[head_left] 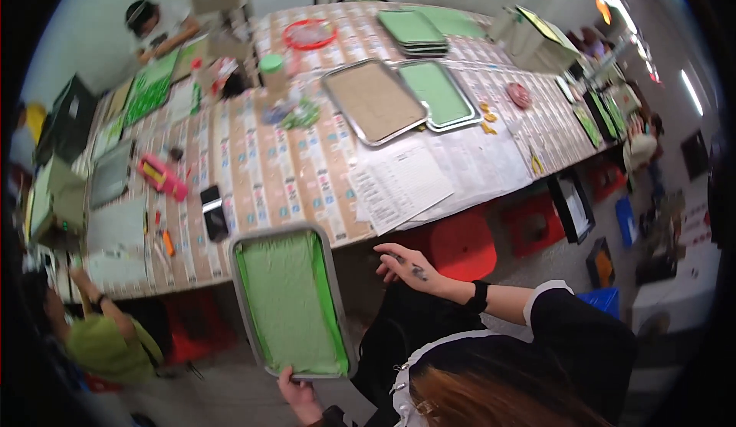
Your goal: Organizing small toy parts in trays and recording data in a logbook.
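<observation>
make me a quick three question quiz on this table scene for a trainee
1. True or false: the left hand grips the near end of the green-lined metal tray.
2. Multiple choice: the right hand holds A) a pen, B) nothing, C) scissors.
3. Fill in: the black phone lies ___ the table, just beyond the tray's far end.
Key: 1 true; 2 B; 3 on.
</observation>
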### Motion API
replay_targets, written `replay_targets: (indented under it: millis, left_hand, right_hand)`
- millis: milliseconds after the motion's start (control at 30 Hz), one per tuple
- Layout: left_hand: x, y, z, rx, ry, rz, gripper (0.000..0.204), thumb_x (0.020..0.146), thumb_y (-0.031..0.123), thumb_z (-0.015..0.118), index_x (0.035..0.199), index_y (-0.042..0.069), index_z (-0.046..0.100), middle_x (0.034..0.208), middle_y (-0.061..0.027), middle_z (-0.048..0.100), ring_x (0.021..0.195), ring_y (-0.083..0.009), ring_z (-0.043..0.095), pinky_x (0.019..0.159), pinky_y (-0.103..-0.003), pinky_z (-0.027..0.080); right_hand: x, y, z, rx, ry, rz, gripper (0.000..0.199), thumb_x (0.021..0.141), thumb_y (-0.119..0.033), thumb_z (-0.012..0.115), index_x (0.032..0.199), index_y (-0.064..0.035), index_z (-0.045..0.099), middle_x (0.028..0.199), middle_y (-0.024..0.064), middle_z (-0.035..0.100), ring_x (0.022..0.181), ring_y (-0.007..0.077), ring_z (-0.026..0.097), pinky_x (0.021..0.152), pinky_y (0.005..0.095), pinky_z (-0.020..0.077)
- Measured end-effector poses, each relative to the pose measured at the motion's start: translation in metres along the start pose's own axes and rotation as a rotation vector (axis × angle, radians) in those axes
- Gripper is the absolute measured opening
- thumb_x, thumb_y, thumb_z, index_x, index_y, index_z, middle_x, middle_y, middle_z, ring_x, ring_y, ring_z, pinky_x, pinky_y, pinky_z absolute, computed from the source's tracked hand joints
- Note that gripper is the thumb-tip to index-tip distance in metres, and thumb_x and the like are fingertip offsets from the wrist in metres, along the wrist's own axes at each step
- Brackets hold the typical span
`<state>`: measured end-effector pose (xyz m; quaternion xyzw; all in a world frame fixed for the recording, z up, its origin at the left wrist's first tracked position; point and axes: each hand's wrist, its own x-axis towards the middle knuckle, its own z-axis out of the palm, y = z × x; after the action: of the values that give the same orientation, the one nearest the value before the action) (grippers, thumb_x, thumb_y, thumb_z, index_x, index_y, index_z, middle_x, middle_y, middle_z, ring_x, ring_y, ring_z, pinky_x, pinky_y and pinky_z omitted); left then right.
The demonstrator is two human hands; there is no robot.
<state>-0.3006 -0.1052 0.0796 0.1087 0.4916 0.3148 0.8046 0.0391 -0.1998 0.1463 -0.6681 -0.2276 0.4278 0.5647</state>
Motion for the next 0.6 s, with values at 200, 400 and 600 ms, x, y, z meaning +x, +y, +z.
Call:
replay_targets:
  millis: [200, 400, 600]
  left_hand:
    - [0.073, -0.048, 0.197, -0.140, -0.292, -0.155, 0.023, 0.083, 0.012, 0.045, 0.104, 0.004, 0.048, 0.100, -0.0074, 0.055, 0.072, -0.0142, 0.053, 0.046, -0.023, 0.041]
    - [0.133, -0.097, 0.305, -0.154, -0.273, -0.160, 0.015, 0.083, 0.014, 0.047, 0.095, 0.006, 0.051, 0.091, -0.0029, 0.058, 0.070, -0.0121, 0.054, 0.045, -0.021, 0.040]
    - [0.172, -0.081, 0.311, -0.041, -0.087, -0.039, 0.013, 0.078, 0.008, 0.049, 0.090, 0.005, 0.050, 0.084, -0.0030, 0.057, 0.064, -0.0125, 0.050, 0.043, -0.022, 0.036]
  right_hand:
    - [0.043, 0.005, -0.054, 0.329, -0.059, 0.167, 0.046, 0.081, -0.024, 0.054, 0.116, 0.0006, 0.038, 0.096, 0.0086, 0.055, 0.077, 0.0107, 0.054, 0.065, 0.0230, 0.0436]
    - [0.146, 0.000, -0.151, 0.258, 0.392, -0.212, 0.035, 0.086, -0.030, 0.043, 0.111, -0.0044, 0.040, 0.087, 0.0084, 0.054, 0.067, 0.0108, 0.054, 0.057, 0.0222, 0.0434]
    - [0.254, 0.018, -0.357, -0.505, 1.085, -0.061, 0.038, 0.076, -0.030, 0.053, 0.062, 0.0055, 0.052, 0.063, 0.0245, 0.053, 0.058, 0.0383, 0.052, 0.054, 0.0443, 0.0401]
